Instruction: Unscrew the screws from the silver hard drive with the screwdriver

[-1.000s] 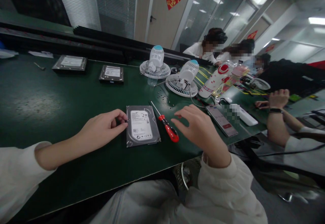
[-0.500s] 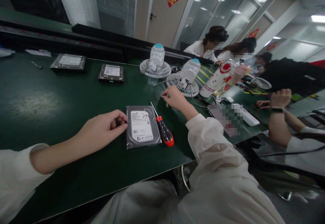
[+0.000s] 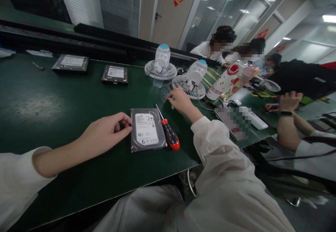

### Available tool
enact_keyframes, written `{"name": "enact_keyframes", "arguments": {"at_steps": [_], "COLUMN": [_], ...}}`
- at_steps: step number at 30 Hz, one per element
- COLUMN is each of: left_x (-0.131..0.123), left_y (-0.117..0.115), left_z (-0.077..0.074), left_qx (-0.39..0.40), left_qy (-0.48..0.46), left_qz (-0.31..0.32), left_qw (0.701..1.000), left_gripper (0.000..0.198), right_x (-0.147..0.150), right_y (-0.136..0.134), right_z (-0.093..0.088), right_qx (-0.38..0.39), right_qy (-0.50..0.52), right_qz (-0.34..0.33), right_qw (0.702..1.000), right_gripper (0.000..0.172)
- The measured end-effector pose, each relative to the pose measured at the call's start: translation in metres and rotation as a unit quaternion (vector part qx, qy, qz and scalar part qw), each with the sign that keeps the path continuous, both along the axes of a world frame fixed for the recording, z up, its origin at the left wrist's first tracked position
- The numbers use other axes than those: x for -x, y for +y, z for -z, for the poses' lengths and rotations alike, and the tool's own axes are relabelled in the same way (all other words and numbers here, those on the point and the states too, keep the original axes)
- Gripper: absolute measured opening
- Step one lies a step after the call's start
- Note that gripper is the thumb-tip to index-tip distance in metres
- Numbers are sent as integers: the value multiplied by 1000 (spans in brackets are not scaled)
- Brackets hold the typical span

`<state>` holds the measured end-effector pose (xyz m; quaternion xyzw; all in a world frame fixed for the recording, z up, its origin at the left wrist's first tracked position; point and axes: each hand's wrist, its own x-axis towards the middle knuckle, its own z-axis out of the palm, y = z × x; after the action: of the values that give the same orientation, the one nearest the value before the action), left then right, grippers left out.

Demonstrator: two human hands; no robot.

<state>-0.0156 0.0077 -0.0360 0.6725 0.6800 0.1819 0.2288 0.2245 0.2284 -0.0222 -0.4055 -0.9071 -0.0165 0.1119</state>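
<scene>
A hard drive (image 3: pixel 146 128) with a white label lies flat on the green table. My left hand (image 3: pixel 110 128) is at its left edge, thumb and fingertips brought together there; whatever lies between them is too small to make out. Right beside the drive lies a screwdriver (image 3: pixel 171 134) with a black and red handle, its shaft pointing away from me. Farther out, my right hand (image 3: pixel 180 99) reaches down to several tiny dark pieces (image 3: pixel 165 97), possibly screws, on what looks like a clear round dish. Its fingers are pinched, and their tips partly hide what they touch.
Two more hard drives, one at left (image 3: pixel 70 63) and one nearer the middle (image 3: pixel 114 75), lie toward the back. Two white fans (image 3: pixel 160 69) stand behind my right hand. A patterned bottle (image 3: pixel 223 83), a blurred-out flat panel (image 3: pixel 233 123) and a co-worker's arm (image 3: pixel 290 120) are at right.
Hardly anything differs. My right hand has shifted very slightly at the small pieces, and the view has tilted a little. The left hand stays at the drive's edge.
</scene>
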Motion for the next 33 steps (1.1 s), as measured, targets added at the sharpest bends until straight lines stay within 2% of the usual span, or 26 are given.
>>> {"name": "enact_keyframes", "arguments": {"at_steps": [6, 10, 13, 16, 19, 21, 22, 24, 25, 26, 28, 33], "left_x": [1, 1, 3, 5, 3, -1, -3, -7, -8, -9, -9, -5], "left_y": [0, 1, 1, 2, 2, 1, 0, 0, -1, -1, -1, -1], "left_z": [1, 1, 4, 7, 5, -1, -4, -12, -16, -19, -23, -25], "left_qx": [-1, -11, -20, -43, -104, -166, -200, -269, -300, -327, -367, -420], "left_qy": [-4, -10, -46, -118, -176, -181, -173, -152, -143, -134, -116, -77], "left_qz": [2, 1, -4, -23, -36, -34, -30, -15, -6, 2, 17, 37], "left_qw": [1000, 1000, 999, 992, 978, 969, 964, 951, 943, 936, 923, 903], "left_gripper": [38, 36, 37, 38, 35, 29, 25, 19, 17, 15, 13, 6], "right_x": [0, -1, 1, 10, 25, 35, 40, 48, 51, 54, 57, 59], "right_y": [2, 4, 4, -8, -36, -60, -72, -92, -100, -106, -113, -116], "right_z": [3, 4, -2, -15, -27, -32, -33, -34, -33, -32, -30, -26], "right_qx": [28, 57, 80, 129, 233, 298, 344, 535, 583, 620, 660, 688], "right_qy": [43, 108, 187, 281, 350, 371, 383, 440, 448, 438, 422, 408], "right_qz": [-2, -5, -3, -7, -50, -88, -113, -169, -178, -180, -182, -176], "right_qw": [999, 992, 979, 951, 906, 875, 850, 701, 654, 626, 594, 574], "right_gripper": [18, 13, 11, 7, 18, 22, 21, 21, 23, 23, 21, 21]}}
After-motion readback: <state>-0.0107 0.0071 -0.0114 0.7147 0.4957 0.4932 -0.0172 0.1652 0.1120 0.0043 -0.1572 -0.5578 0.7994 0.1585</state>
